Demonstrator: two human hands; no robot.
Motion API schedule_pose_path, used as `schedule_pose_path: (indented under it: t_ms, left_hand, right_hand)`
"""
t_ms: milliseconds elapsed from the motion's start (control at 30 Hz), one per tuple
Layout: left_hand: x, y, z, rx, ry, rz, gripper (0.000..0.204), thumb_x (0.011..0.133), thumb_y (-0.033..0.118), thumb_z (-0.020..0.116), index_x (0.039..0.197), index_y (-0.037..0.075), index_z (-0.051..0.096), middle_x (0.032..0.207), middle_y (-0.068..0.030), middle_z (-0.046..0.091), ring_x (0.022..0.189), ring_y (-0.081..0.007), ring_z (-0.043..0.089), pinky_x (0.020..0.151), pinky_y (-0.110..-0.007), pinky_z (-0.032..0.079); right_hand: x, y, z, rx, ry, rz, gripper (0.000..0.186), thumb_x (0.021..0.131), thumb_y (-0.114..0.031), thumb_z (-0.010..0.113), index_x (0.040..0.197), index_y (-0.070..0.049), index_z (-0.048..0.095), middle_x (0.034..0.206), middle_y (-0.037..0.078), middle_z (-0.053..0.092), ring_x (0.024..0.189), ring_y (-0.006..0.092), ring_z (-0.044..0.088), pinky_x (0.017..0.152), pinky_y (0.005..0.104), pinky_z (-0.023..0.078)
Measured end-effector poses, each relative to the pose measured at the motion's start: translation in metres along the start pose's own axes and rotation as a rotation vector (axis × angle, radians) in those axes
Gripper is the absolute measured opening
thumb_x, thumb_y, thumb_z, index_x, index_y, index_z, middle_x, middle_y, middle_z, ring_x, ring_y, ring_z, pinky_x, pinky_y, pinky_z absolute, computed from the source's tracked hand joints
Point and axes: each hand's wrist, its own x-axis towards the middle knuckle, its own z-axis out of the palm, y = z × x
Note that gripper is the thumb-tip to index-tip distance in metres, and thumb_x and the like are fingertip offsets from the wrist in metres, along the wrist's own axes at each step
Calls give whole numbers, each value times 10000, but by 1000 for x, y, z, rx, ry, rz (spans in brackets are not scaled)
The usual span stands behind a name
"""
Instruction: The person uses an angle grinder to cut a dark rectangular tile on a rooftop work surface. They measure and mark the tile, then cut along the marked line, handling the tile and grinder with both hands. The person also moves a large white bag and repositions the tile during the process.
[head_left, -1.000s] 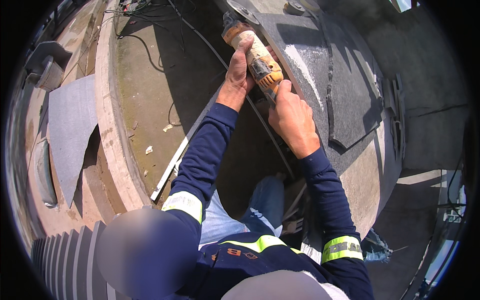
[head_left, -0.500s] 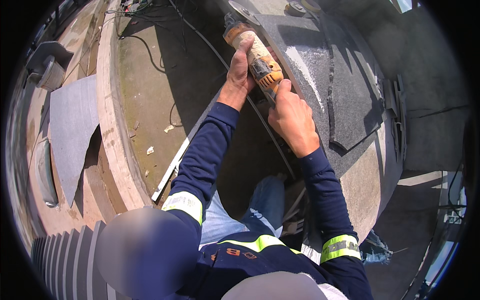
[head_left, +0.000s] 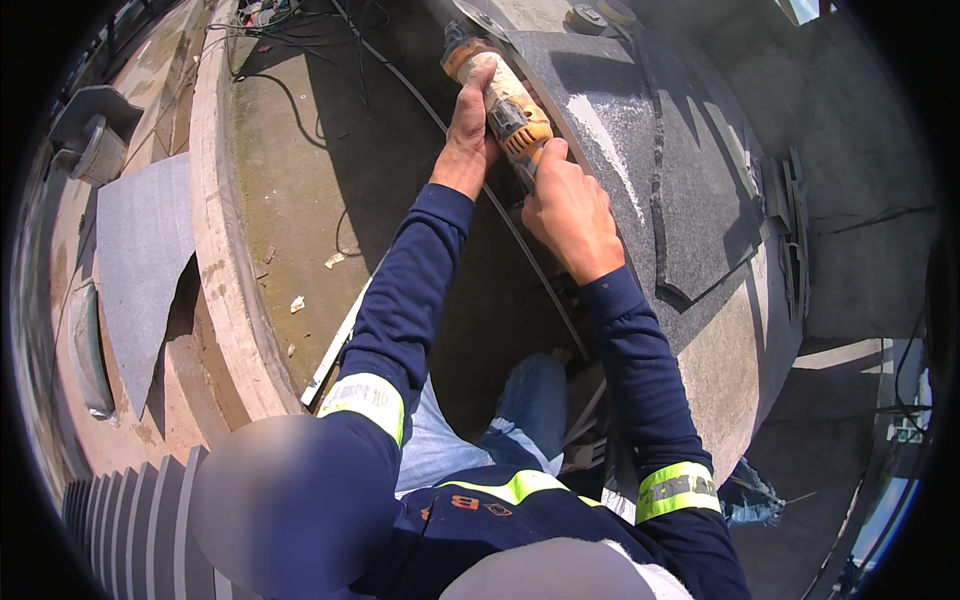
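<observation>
An orange angle grinder (head_left: 525, 133) with a pale, worn wrap round its body points away from me at the upper middle. My left hand (head_left: 468, 128) is closed round the wrapped body, thumb on top. Behind it, my right hand (head_left: 577, 215) grips the rear handle. The grinder's disc (head_left: 480, 18) lies by the far left corner of a dark grey stone slab (head_left: 605, 75); whether it touches the stone I cannot tell. A streak of white dust (head_left: 607, 147) lies on the slab, whose left edge runs beside the grinder.
Another grey slab (head_left: 700, 220) overlaps on the right. Round discs (head_left: 586, 18) lie at the far end. Loose cables (head_left: 290, 30) and a long thin strip (head_left: 405, 85) cross the ground. At left are a curb (head_left: 215, 225), a cut grey sheet (head_left: 145, 240) and a bucket (head_left: 100, 152). Haze hangs at upper right.
Both hands and the grinder have shifted slightly left and toward the far side, along the slab's edge. The grip is unchanged, and more haze shows at upper right.
</observation>
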Motion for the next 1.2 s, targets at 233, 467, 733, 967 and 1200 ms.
schedule_pose_path:
  t_ms: [233, 467, 733, 967, 1200]
  left_hand:
    - [2, 0, -2, -23, -31, 7, 650, 1017, 397, 759, 1468, 35, 463, 1286, -291, 670, 1149, -449, 734, 982, -568, 650]
    - [-38, -13, 9, -94, -121, -8, 815, 1009, 374, 765, 1557, -26, 313, 1454, -364, 551, 1348, -491, 643, 1174, -604, 558]
    - [-58, -19, 17, -63, -128, -2, 873, 997, 406, 788, 1572, -12, 281, 1462, -345, 538, 1362, -479, 636, 1184, -595, 553]
    - [-62, -22, 18, -69, -125, -7, 877, 1013, 401, 777, 1570, -34, 258, 1458, -349, 535, 1372, -482, 625, 1212, -586, 531]
    - [-69, -23, 22, -56, -137, -28, 878, 1024, 428, 756, 1570, -42, 255, 1445, -353, 535, 1348, -482, 640, 1195, -587, 547]
  right_hand:
    - [0, 0, 2, -21, 0, 25, 436, 882, -57, 723, 1231, 71, 497, 1024, 351, 759, 980, 536, 754, 885, 608, 606]
    - [-36, 8, -3, 7, -38, 43, 479, 889, -77, 752, 1256, 44, 470, 1027, 347, 757, 992, 543, 745, 887, 619, 596]
    - [-52, 13, -6, 7, -37, 46, 472, 900, -75, 749, 1257, 34, 459, 1004, 343, 757, 971, 550, 742, 866, 625, 593]
    - [-59, 15, -9, 27, -33, 31, 456, 905, -74, 728, 1253, 38, 455, 976, 349, 752, 944, 557, 737, 852, 637, 588]
    - [-62, 16, -6, 33, -47, 70, 457, 899, -68, 718, 1253, 45, 451, 965, 358, 747, 936, 557, 738, 859, 633, 589]
